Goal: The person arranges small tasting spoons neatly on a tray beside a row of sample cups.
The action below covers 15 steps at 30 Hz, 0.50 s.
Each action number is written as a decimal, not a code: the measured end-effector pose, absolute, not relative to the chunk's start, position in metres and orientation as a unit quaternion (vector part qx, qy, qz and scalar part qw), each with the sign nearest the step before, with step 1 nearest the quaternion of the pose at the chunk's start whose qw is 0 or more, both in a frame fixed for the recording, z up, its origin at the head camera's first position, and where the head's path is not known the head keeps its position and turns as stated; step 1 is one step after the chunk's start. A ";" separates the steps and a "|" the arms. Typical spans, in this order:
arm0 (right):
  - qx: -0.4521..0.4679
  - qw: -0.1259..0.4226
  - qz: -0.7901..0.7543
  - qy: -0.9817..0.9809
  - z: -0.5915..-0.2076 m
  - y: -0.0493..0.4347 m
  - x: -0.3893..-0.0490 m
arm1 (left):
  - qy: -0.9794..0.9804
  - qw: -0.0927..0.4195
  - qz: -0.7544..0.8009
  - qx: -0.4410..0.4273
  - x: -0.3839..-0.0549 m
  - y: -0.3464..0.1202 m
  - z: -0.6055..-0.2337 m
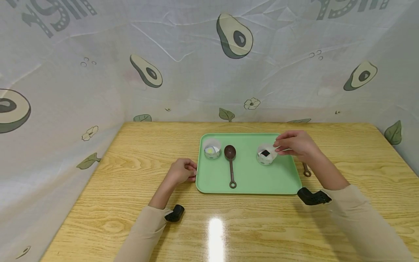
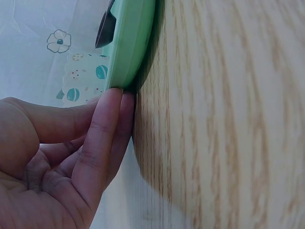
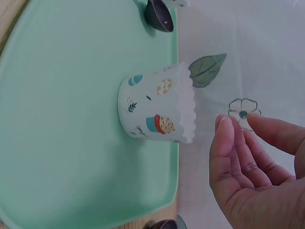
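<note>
My left hand (image 1: 182, 171) is at the left edge of a light green tray (image 1: 248, 182), its thumb and fingers pinching the rim (image 2: 125, 71). Over the tray's right side, my right hand (image 1: 294, 143) has bent fingers and a gap between thumb and fingertips, with nothing seen in it. In the right wrist view those fingertips (image 3: 224, 131) are above and apart from a white paper baking cup (image 3: 152, 107) with printed cupcakes and a scalloped rim. A black square piece (image 1: 265, 153) lies in this cup, on something white.
A second paper cup (image 1: 212, 154) with white and yellow-green contents stands at the tray's back left. Beside it lies a brown long-handled scoop (image 1: 231, 163). Another brown handle (image 1: 306, 171) pokes out right of the tray, partly behind my right arm. A printed cloth (image 1: 196, 72) hangs behind the table.
</note>
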State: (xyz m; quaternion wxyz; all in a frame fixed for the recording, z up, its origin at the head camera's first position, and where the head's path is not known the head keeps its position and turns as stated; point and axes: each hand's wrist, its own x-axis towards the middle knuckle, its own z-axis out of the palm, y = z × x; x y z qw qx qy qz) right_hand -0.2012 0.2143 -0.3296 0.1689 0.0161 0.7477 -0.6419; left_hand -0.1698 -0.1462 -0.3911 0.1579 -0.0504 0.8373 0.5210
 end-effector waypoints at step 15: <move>0.040 0.173 -0.666 0.724 -0.332 0.243 -0.203 | 0.838 0.159 0.519 -0.052 -0.171 -0.146 -0.393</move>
